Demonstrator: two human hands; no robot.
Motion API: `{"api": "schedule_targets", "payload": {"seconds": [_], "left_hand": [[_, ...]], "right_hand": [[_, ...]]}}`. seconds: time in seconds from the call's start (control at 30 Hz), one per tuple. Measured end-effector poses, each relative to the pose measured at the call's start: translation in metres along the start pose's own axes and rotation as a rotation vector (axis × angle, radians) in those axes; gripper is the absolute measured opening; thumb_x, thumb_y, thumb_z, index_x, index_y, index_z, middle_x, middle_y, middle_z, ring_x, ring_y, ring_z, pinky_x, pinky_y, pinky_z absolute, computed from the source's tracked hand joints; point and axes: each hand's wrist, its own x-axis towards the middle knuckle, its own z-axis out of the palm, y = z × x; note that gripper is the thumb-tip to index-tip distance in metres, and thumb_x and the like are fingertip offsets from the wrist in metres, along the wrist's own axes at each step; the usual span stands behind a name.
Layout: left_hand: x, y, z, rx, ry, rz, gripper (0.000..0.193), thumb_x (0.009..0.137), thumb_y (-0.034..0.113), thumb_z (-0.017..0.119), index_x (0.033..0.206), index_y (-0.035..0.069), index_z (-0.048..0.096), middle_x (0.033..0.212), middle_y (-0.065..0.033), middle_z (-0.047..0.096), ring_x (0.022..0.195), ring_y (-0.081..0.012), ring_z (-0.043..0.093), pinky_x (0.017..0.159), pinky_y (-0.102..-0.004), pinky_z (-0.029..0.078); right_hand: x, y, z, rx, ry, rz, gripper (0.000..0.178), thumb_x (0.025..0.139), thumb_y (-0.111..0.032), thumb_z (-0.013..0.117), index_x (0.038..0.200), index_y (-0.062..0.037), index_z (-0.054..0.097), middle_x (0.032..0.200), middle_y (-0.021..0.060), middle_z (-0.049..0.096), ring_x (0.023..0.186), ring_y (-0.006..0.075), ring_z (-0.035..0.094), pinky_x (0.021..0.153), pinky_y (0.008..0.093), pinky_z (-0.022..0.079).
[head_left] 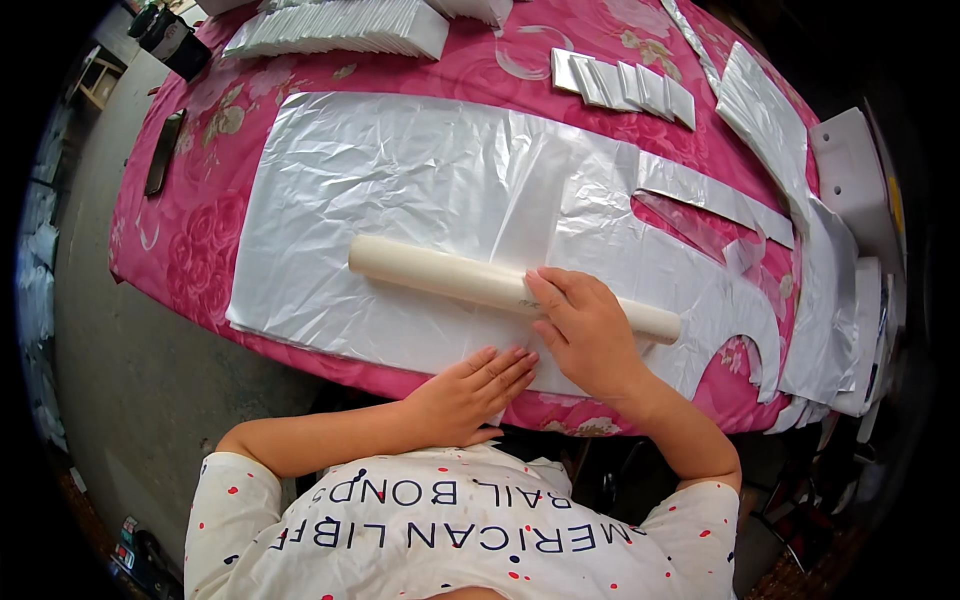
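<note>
A stack of white plastic carrier bags (350, 160) lies spread across the table, its cut-out handles toward the right. Across the bags rests a cream-coloured plastic pipe (440, 274), slanting from centre left down to the right. My right hand (588, 335) is on the right half of the pipe, thumb and fingers bent around it; its grip underneath is partly hidden. Flat on the near edge of the bags lies my left hand (470, 393), fingers stretched out, below the pipe and close to my right hand.
A pink floral cloth (205, 250) covers the table. Folded white bundles (340, 30) line the far left, with a smaller fanned row (625, 88) at the far right. A dark phone-like object (165, 152) and a black container (170, 42) sit on the left. More white plastic (825, 290) hangs at right.
</note>
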Motion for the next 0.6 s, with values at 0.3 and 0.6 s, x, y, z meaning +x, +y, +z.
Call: {"api": "schedule_targets", "payload": {"seconds": [0.3, 0.6], "left_hand": [[0.0, 0.004, -0.001, 0.11, 0.004, -0.005, 0.075, 0.078, 0.044, 0.053, 0.135, -0.002, 0.035, 0.146, -0.0171, 0.025, 0.137, -0.0279, 0.019, 0.11, -0.0432, 0.015], [-0.017, -0.016, -0.009, 0.081, 0.113, 0.177, 0.055, 0.082, 0.023, 0.05, 0.13, 0.0, 0.041, 0.144, -0.0156, 0.03, 0.135, -0.027, 0.026, 0.109, -0.0396, 0.022]], "right_hand": [[0.054, 0.07, 0.001, -0.121, 0.239, -0.047, 0.044, 0.072, 0.0, 0.061, 0.115, -0.0079, 0.058, 0.108, 0.0083, 0.058, 0.098, 0.0288, 0.054, 0.086, 0.0397, 0.043], [0.075, 0.084, -0.005, -0.186, 0.332, -0.06, 0.046, 0.071, 0.004, 0.06, 0.116, -0.0054, 0.056, 0.116, 0.0105, 0.055, 0.113, 0.0317, 0.047, 0.095, 0.0396, 0.04]]}}
